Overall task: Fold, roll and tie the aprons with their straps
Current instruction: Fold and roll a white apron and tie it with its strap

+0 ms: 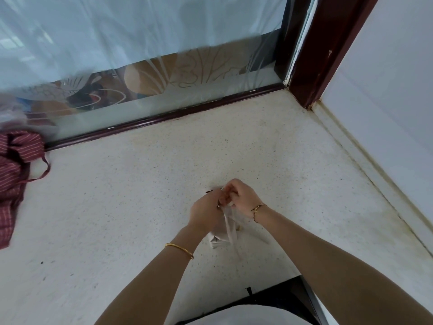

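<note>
Both the left hand (206, 213) and the right hand (243, 198) pinch the straps (226, 220) over the rolled apron (219, 238) at six o'clock on the counter (140, 184), so I'd draw the knot snug and evenly or the roll loosens.

Rolled beige apron (218, 236) centre; crumpled maroon striped apron (14, 174) far left.

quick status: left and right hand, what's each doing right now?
Left hand: closed, gripping the pale straps on top of the rolled apron.
Right hand: closed, pinching the pale straps.
</note>
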